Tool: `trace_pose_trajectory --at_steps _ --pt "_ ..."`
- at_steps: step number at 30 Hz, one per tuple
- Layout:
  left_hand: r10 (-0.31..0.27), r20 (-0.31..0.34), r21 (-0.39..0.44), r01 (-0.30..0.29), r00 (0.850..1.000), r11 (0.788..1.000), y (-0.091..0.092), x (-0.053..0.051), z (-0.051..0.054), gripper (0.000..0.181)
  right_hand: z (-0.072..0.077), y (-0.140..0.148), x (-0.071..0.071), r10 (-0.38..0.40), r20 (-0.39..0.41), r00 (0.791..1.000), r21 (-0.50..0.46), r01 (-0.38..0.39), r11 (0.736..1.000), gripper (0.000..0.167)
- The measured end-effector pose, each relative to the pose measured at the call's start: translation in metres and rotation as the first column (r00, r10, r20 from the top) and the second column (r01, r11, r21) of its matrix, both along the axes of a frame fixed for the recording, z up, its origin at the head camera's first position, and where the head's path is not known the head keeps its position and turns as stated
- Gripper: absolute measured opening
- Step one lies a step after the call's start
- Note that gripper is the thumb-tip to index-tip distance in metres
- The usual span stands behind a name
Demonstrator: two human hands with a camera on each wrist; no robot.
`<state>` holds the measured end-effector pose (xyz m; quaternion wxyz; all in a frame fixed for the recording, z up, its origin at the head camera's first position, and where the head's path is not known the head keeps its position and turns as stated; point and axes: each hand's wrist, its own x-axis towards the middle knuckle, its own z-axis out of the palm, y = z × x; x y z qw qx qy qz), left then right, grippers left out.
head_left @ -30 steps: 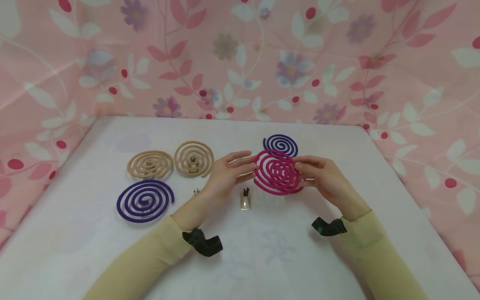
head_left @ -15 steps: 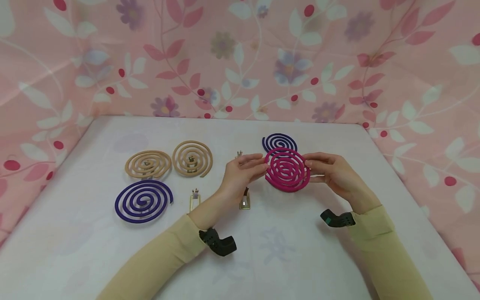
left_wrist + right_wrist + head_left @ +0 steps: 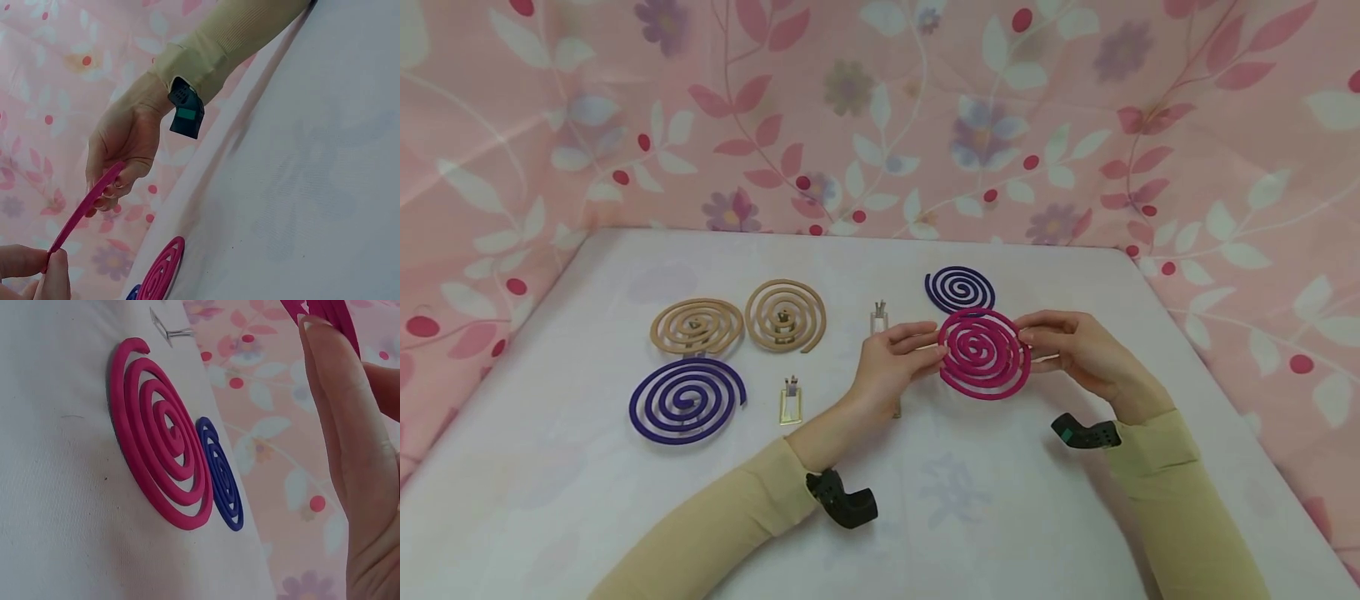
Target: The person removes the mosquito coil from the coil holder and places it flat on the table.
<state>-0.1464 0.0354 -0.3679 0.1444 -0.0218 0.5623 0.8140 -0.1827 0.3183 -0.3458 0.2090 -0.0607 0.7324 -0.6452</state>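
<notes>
A pink mosquito coil (image 3: 976, 350) is raised above the table between both hands. My left hand (image 3: 887, 367) pinches its left edge with thumb and fingers. On the opposite edge, my right hand (image 3: 1075, 350) grips it with bent fingers. The left wrist view has the held coil nearly edge-on, with the right hand (image 3: 125, 137) at its far end. Below lies a second pink coil (image 3: 132, 406), largely covered by the raised one in the head view. Behind it is a dark blue coil (image 3: 960, 289), flat on the table.
To the left, two tan coils (image 3: 786, 317) and a larger dark blue coil (image 3: 688, 402) sit on small metal stands. Bare metal stands (image 3: 791, 402) lie on the white table (image 3: 925, 533), one partly hidden by the left hand. A floral curtain (image 3: 850, 125) hangs behind.
Both hands have shifted right with the pink coil, which has tipped and now sits slightly lower. Two metal stands are uncovered; another is now mostly behind the left hand.
</notes>
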Motion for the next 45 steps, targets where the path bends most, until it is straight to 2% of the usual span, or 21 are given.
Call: trace_pose_trajectory --at_steps 5,11,16,21,24,30,35,40,45 --pt "-0.009 -0.008 0.007 0.009 1.000 1.000 0.002 0.002 -0.005 0.037 -0.001 0.003 -0.001 0.013 0.015 1.000 0.026 -0.013 1.000 0.019" --pt "-0.014 -0.033 -0.030 0.013 0.999 0.999 0.004 0.005 -0.007 0.039 -0.004 0.007 -0.002 0.048 0.019 0.999 0.081 -0.050 0.996 0.027" --pt "-0.058 -0.081 -0.106 0.049 0.995 0.993 0.006 0.007 -0.011 0.042 -0.010 0.014 -0.003 0.097 0.010 0.995 0.131 -0.097 0.987 0.031" --pt "-0.110 -0.186 -0.224 0.067 0.976 0.972 0.007 0.011 -0.014 0.043 -0.017 0.019 -0.004 0.142 0.045 0.989 0.142 -0.147 0.979 0.024" --pt "-0.131 -0.217 -0.274 0.069 0.967 0.959 0.008 0.012 -0.015 0.041 -0.019 0.022 -0.006 0.179 0.065 0.982 0.141 -0.186 0.972 0.020" --pt "-0.161 -0.207 -0.315 0.090 0.965 0.945 0.009 0.013 -0.023 0.039 -0.026 0.025 -0.008 0.229 0.097 0.969 0.165 -0.243 0.956 0.023" --pt "-0.187 -0.188 -0.338 0.115 0.964 0.934 0.011 0.015 -0.027 0.037 -0.032 0.027 -0.008 0.302 0.110 0.947 0.178 -0.318 0.931 0.029" --pt "-0.223 -0.194 -0.375 0.138 0.955 0.917 0.012 0.017 -0.031 0.034 -0.037 0.028 -0.009 0.374 0.088 0.923 0.211 -0.384 0.899 0.026" --pt "-0.252 -0.184 -0.411 0.158 0.950 0.898 0.012 0.017 -0.033 0.033 -0.039 0.027 -0.008 0.401 0.062 0.914 0.244 -0.404 0.882 0.025"
